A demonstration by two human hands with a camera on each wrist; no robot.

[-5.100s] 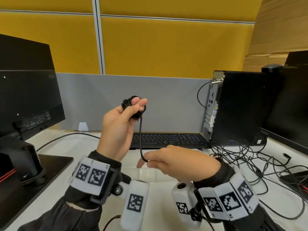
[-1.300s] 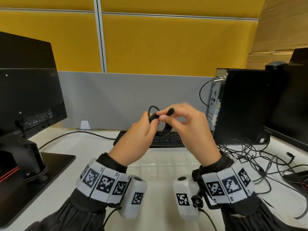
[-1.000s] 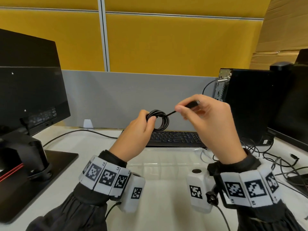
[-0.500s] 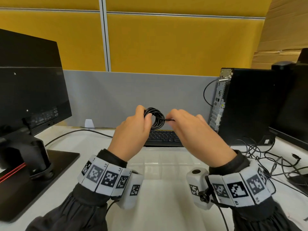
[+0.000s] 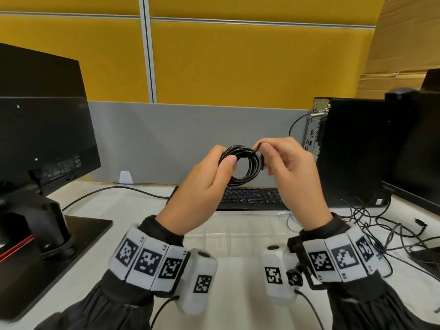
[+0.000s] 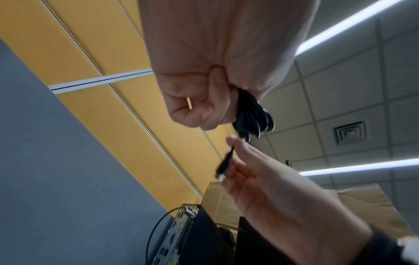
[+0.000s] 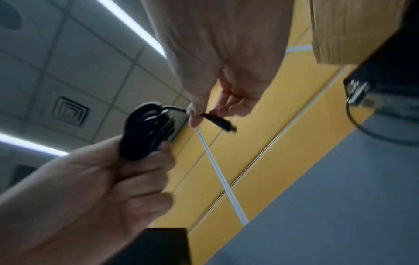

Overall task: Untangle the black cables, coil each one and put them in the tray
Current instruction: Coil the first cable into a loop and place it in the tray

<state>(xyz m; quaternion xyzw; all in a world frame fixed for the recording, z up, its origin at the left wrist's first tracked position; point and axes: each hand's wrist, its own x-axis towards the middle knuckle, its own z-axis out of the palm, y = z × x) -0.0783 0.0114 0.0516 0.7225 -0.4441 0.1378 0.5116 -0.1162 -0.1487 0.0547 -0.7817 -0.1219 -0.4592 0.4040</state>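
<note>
A black cable wound into a small coil (image 5: 245, 163) hangs in the air above the keyboard. My left hand (image 5: 209, 184) grips the coil's left side, thumb over the loops (image 6: 251, 116). My right hand (image 5: 285, 167) pinches the cable's loose end just behind its plug (image 7: 218, 122) at the coil's upper right. The clear plastic tray (image 5: 240, 225) lies on the desk below both hands. A tangle of black cables (image 5: 381, 225) sprawls on the desk at the right.
A black keyboard (image 5: 250, 198) lies behind the tray. A monitor on its stand (image 5: 35, 139) fills the left side, a black computer tower (image 5: 352, 151) and another screen the right. A grey and yellow partition closes the back.
My right hand swung the loose plug end out to the right, then back to the coil, and now holds it at the coil's upper right. The left hand kept its grip on the coil.
</note>
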